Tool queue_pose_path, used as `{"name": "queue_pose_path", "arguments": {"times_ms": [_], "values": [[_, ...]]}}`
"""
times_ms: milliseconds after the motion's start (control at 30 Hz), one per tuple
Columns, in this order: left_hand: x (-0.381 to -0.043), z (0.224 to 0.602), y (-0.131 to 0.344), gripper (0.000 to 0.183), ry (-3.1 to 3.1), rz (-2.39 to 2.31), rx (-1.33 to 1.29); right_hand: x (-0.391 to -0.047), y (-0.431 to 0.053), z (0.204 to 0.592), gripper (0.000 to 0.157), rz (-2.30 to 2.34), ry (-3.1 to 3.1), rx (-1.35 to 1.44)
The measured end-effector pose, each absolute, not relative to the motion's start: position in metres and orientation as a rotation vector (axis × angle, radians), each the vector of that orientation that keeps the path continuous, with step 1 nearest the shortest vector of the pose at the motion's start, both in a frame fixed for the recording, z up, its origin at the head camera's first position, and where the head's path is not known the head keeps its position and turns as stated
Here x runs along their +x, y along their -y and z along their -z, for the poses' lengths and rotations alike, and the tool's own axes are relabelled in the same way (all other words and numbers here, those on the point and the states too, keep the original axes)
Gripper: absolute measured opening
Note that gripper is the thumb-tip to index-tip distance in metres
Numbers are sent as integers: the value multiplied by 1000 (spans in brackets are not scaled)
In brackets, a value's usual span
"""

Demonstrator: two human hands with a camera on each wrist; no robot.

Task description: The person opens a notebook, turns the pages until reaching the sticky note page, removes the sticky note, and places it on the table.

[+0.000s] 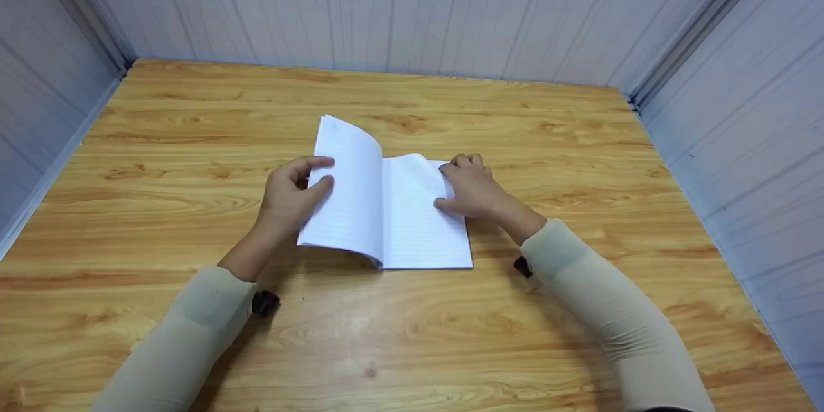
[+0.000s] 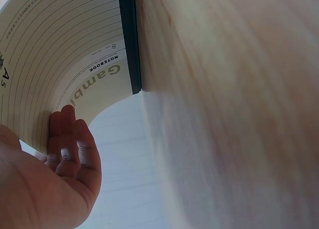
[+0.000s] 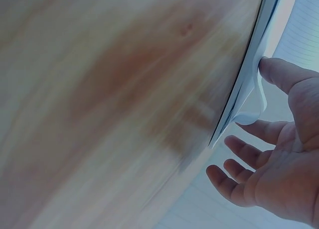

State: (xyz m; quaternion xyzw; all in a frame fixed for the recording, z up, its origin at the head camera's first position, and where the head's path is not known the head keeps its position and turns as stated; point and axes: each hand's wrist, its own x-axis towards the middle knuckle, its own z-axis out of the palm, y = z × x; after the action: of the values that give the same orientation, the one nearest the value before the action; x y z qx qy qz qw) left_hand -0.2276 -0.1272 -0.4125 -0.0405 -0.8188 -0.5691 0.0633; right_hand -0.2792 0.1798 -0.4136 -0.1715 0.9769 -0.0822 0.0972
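Note:
An open lined notebook lies in the middle of the wooden table, its right half flat and its left half raised and curved. My left hand holds that raised part, with the thumb on the page and fingers behind the tan cover, which reads "Gambi... NOTEBOOK" and "A5". A dark spine strip shows beside it. At the right edge my right hand pinches a page that buckles between thumb and index finger. The other right fingers spread loosely past the edge in the right wrist view.
Wood-grain table surrounds the notebook on every side. Pale panelled walls close off its back, left and right. Small black devices sit under both sleeved wrists.

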Motion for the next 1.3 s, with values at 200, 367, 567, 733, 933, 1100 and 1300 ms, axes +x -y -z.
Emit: {"name": "queue_pose_path", "arguments": {"times_ms": [200,367,567,733,933,1100,1300], "values": [[-229,413,126,28,2454,1699,-123,-278,-178,413,71,239,-2903,-501],[-228,414,127,27,2431,1691,-139,-278,-178,412,70,230,-2911,-497],[-227,414,128,27,2422,1725,-162,-277,-178,411,65,269,-2917,-432],[-228,415,128,27,2420,1729,-171,-278,-180,410,68,337,-2917,-354],[-229,415,128,28,2418,1730,-154,-280,-183,408,76,495,-2896,-229],[-229,415,127,27,2412,1731,-146,-280,-185,406,70,616,-2850,-117],[-229,415,128,27,2395,1763,-142,-277,-188,405,52,723,-2880,-90]]}}
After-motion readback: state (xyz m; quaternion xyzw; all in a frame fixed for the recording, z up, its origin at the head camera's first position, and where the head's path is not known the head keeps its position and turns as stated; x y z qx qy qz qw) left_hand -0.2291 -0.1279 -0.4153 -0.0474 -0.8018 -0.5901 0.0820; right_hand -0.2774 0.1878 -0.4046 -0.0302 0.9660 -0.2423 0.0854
